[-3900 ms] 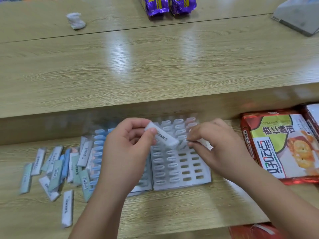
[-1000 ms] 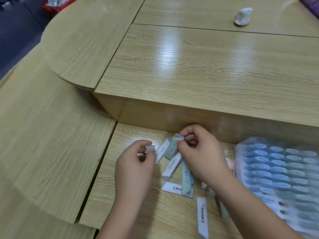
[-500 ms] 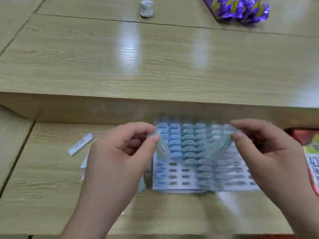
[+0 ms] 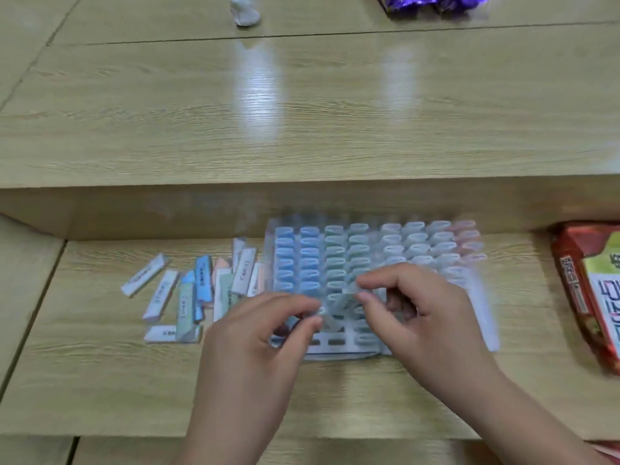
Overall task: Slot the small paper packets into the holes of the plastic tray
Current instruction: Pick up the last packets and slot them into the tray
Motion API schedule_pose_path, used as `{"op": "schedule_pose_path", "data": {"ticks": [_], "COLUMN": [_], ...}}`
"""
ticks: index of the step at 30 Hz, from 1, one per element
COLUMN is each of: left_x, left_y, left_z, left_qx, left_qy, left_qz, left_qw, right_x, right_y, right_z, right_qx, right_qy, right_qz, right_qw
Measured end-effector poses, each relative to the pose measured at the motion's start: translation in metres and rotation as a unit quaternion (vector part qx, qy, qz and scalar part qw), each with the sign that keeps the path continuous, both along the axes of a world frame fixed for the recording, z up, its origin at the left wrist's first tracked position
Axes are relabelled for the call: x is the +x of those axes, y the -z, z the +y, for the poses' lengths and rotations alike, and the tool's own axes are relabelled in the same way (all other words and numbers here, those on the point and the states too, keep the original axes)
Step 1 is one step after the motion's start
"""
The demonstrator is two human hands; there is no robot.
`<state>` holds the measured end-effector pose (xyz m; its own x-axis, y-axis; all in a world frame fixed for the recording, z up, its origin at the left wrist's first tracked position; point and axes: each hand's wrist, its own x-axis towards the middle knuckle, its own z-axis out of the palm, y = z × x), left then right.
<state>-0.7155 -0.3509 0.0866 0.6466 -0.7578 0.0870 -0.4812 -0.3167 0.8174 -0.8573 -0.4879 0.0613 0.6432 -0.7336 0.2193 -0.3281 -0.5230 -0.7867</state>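
Your hands, left hand (image 4: 265, 333) and right hand (image 4: 422, 313), each pinch a packet (image 4: 350, 292); apart half a second ago, they now meet low over the tray (image 4: 330, 346), centre frame. Insertion looks imminent.

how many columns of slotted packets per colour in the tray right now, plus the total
Columns in the tray, a little blurred:
blue columns: 2
green columns: 2
white columns: 3
pink column: 1
Total: 8 columns
The left hand and right hand each pinch at a blurred packet, which is left out.
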Motion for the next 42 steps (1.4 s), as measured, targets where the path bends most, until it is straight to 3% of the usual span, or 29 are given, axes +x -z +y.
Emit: {"op": "schedule_pose_path", "data": {"ticks": [6, 12, 19, 23, 26, 30, 34, 38, 42], "left_x": [-0.008, -0.008, -0.005, -0.008, 0.004, 0.044, 0.095, 0.112, 0.112], "left_y": [0.017, 0.028, 0.038, 0.035, 0.038, 0.035, 0.044, 0.052, 0.06], "left_z": [-0.002, -0.004, -0.01, -0.012, 0.0, 0.036, 0.074, 0.08, 0.077], "left_qx": [0.013, 0.005, 0.059, 0.058, 0.008, -0.012, 0.119, 0.253, 0.279], "left_qy": [0.007, 0.021, 0.087, 0.09, 0.087, -0.065, -0.183, -0.159, -0.153], "left_qz": [-0.043, -0.121, -0.197, -0.244, -0.186, -0.073, -0.014, -0.044, -0.055], "left_qw": [0.999, 0.992, 0.975, 0.964, 0.979, 0.995, 0.976, 0.953, 0.946], "right_x": [0.001, 0.001, 0.001, -0.002, 0.012, 0.059, 0.124, 0.18, 0.21], "right_y": [0.011, 0.007, 0.008, 0.007, 0.002, -0.007, -0.009, 0.001, 0.016], "right_z": [-0.002, -0.004, 0.002, 0.004, 0.014, 0.034, 0.062, 0.083, 0.085], "right_qx": [-0.07, -0.077, -0.224, -0.245, -0.204, -0.171, -0.144, -0.106, -0.131], "right_qy": [-0.047, -0.062, -0.075, -0.077, -0.048, -0.072, -0.116, -0.134, -0.081], "right_qz": [0.057, 0.07, 0.122, 0.118, 0.09, 0.079, 0.16, 0.28, 0.362], "right_qw": [0.995, 0.993, 0.964, 0.959, 0.974, 0.979, 0.97, 0.945, 0.919]}}
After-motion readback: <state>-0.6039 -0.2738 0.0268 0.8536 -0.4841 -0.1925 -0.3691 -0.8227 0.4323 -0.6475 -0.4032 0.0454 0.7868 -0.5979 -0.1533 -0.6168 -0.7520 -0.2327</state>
